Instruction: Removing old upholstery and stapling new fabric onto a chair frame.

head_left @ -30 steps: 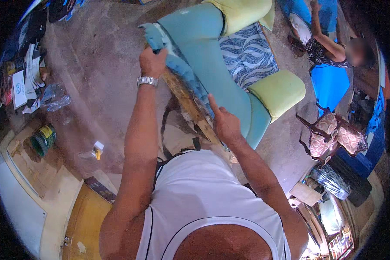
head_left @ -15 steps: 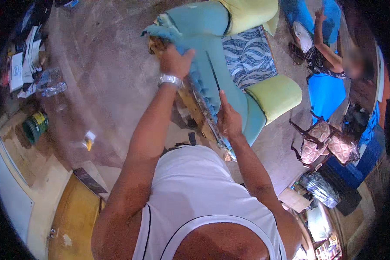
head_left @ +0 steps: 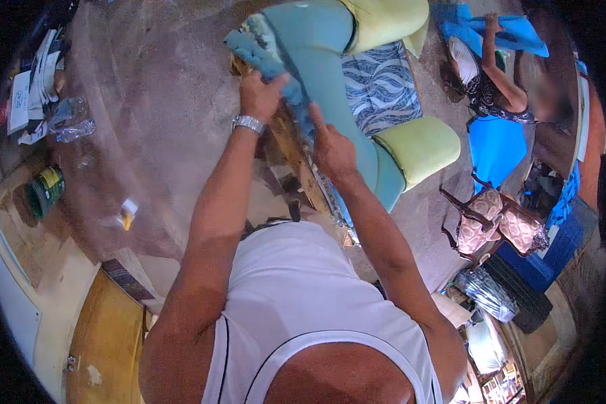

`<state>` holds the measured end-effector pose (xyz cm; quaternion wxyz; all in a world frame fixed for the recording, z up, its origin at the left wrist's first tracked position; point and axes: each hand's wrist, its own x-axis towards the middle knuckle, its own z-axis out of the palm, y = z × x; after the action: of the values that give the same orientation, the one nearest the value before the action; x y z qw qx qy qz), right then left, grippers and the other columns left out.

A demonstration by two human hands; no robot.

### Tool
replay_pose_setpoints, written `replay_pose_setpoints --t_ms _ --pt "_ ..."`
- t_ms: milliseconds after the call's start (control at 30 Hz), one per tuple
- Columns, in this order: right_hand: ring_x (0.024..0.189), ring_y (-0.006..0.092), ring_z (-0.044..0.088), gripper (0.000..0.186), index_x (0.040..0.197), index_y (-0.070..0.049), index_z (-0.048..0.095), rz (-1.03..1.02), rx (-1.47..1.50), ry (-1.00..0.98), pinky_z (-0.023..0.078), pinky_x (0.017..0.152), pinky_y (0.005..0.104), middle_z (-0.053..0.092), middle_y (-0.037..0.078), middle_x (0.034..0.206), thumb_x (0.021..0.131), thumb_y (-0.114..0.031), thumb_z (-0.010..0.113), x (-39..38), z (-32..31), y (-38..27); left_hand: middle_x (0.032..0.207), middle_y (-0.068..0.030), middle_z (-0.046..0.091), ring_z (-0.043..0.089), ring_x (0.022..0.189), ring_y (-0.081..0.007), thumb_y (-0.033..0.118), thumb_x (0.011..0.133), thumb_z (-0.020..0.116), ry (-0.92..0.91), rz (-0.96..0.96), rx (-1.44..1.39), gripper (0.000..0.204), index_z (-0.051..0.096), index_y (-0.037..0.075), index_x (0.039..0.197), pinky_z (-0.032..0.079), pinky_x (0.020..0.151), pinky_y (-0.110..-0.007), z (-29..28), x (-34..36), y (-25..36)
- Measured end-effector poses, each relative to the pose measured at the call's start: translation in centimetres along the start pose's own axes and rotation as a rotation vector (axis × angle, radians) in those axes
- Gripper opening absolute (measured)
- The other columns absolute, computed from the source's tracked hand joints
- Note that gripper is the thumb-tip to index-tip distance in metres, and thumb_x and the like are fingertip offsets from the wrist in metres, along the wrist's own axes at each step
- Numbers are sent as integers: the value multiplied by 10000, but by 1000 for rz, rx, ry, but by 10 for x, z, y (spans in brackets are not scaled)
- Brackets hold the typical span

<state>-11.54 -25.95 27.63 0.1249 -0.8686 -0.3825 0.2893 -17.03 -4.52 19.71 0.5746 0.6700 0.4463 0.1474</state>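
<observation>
A sofa with a teal foam back [head_left: 330, 74] and yellow-green foam arms [head_left: 421, 149] stands before me. My left hand [head_left: 261, 95] is closed on a strip of blue-green foam [head_left: 257, 55], which is folded away from the back's near edge. My right hand [head_left: 334, 148] grips a long, thin knife, its index finger pointing forward along it. The blade now lies at the cut between strip and back, largely hidden in the foam. Below my hands runs the sofa's exposed wooden frame [head_left: 306, 178].
Blue-and-white patterned fabric [head_left: 384, 87] covers the seat area. Another person [head_left: 501, 94] handles blue sheets at the far right. Carved chairs [head_left: 488, 215] lie to the right. A green bucket [head_left: 45, 192] and a clear plastic bottle [head_left: 74, 121] are at left.
The right hand and knife have moved left and away from me, the blade going from above the foam into the cut. More of the strip is folded back. The other person's blue sheet has shifted.
</observation>
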Motion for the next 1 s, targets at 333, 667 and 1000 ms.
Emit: replay_pose_setpoints --t_ms 333,667,1000 --pt "852 454 679 834 1641 -323 171 148 -15 -167 539 759 558 672 226 996 942 -85 559 -146 15 44 976 -74 721 683 904 -154 308 880 802 9 -104 -291 344 713 35 1069 580 747 -343 -44 -42 5" --pt "922 473 668 669 1616 -277 252 47 -9 129 528 813 573 674 247 1100 1012 -213 535 -160 10 81 881 -129 751 702 814 -244 468 831 811 -195 -96 74 501 746 -2 992 552 763 -378 29 -98 9" --pt "947 459 679 625 1579 -308 331 11 -47 0 543 810 560 683 213 1132 994 -183 512 -143 19 56 908 -163 740 733 774 -228 184 876 787 -38 -3 99 283 689 -49 1004 642 632 -366 46 -104 -40"
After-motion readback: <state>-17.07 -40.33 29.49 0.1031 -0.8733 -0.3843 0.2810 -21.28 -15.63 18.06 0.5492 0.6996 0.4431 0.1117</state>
